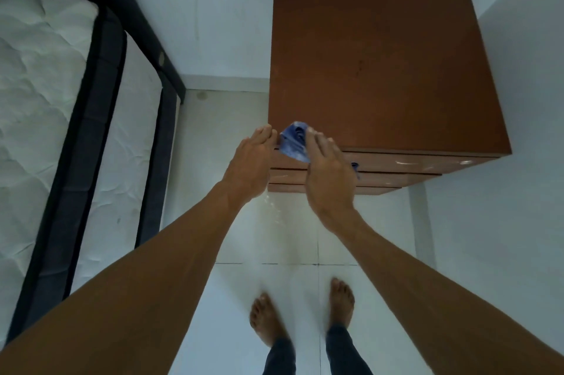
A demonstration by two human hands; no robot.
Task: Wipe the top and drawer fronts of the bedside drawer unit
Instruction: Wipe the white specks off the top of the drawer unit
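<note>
Two hands at smooth brown boxy drawer unit (381, 63), right hand (331, 179) grip holding crumpled blue cloth (294, 141), left hand (248, 164) flat

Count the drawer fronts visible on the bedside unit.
3, stacked under the brown top's near edge: top front, middle front and bottom front, which shows only as a sliver. More may sit hidden below; the right hand covers part of them.
</note>
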